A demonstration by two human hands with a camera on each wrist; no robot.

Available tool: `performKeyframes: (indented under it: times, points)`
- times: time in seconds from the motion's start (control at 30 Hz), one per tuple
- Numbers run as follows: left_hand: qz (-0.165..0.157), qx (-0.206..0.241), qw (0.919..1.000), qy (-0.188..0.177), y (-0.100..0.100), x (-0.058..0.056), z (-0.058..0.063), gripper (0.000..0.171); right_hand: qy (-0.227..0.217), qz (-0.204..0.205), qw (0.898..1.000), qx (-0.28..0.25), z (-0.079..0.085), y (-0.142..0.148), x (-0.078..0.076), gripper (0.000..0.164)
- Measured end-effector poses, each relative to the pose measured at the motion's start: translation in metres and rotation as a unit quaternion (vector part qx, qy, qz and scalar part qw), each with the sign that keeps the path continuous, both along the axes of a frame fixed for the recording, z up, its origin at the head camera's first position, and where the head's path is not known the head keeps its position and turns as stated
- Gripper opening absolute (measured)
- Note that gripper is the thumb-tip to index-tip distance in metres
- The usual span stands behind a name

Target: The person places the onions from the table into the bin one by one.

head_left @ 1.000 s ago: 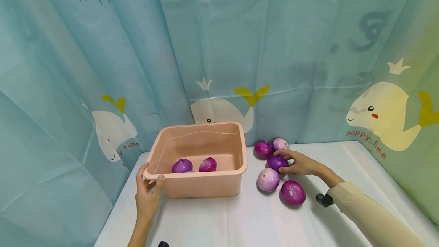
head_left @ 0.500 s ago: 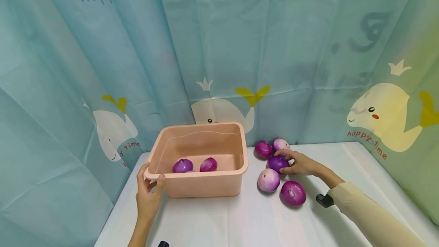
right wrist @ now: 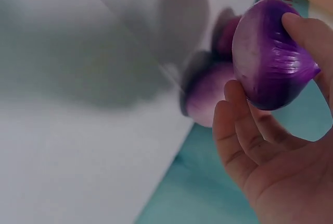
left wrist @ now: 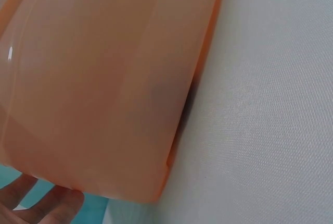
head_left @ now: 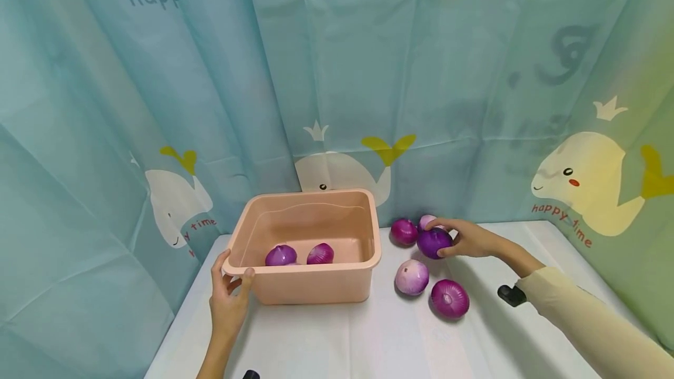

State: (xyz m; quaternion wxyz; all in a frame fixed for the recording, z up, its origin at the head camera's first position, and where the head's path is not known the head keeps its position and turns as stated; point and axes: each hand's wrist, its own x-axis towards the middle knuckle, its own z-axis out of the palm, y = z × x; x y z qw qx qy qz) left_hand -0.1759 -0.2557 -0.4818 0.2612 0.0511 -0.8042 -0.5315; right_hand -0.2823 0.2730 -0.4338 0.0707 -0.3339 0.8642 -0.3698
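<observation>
A dark purple onion (head_left: 434,243) is pinched between the thumb and fingers of my right hand (head_left: 468,238); the right wrist view shows this onion (right wrist: 273,54) raised off the table. Behind it sit a magenta onion (head_left: 403,232) and a pale onion (head_left: 425,221), the latter partly covered by the held one. Nearer the front lie a pale pink onion (head_left: 412,277) and a magenta onion (head_left: 450,299). My left hand (head_left: 229,303) grips the front left corner of a peach plastic tub (head_left: 316,285). Inside the tub are a purple onion (head_left: 281,255) and a magenta onion (head_left: 320,254).
A white cloth covers the table (head_left: 337,344). Close behind the tub and onions hangs a blue-green curtain (head_left: 447,162) with whale prints. Black wrist camera parts (head_left: 512,295) stick out below the right sleeve (head_left: 584,320).
My right hand has lifted the dark purple onion from among the others and shifted it slightly right and up. The left hand keeps its grip on the tub's corner.
</observation>
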Motion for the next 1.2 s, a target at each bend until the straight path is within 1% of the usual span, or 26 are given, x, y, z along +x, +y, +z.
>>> performKeyframes:
  times: [0.07,0.2,0.37,0.5,0.67,0.8,0.93,1.2]
  points:
    - [0.002,-0.003,1.0,0.0,-0.001,-0.001,-0.001,0.067,0.014,0.017,1.0,-0.01,0.009,0.0,-0.001,0.051]
    - [0.003,-0.008,1.0,-0.003,-0.001,-0.002,-0.003,0.068,0.053,0.021,0.998,-0.029,0.026,0.0,-0.002,0.052]
    - [-0.002,-0.003,1.0,0.002,-0.001,-0.003,-0.004,0.068,0.115,-0.012,0.992,-0.051,0.044,-0.001,-0.004,0.053]
    - [-0.005,-0.003,1.0,0.0,-0.001,-0.002,-0.003,0.068,0.146,-0.049,0.986,-0.057,0.057,-0.002,-0.006,0.057]
    - [-0.007,-0.004,1.0,-0.001,-0.001,-0.001,-0.003,0.069,0.162,-0.1,0.98,-0.052,0.068,-0.007,-0.008,0.057]
    - [-0.006,-0.006,1.0,0.0,-0.002,-0.001,-0.003,0.069,0.162,-0.123,0.978,-0.052,0.075,-0.012,-0.007,0.057]
    - [-0.008,-0.005,1.0,0.002,-0.002,-0.001,-0.003,0.069,0.162,-0.132,0.977,-0.047,0.079,-0.014,-0.007,0.057]
    - [-0.012,-0.001,0.9999,-0.005,-0.002,-0.001,-0.002,0.069,0.159,-0.128,0.978,-0.036,0.082,-0.019,-0.008,0.058]
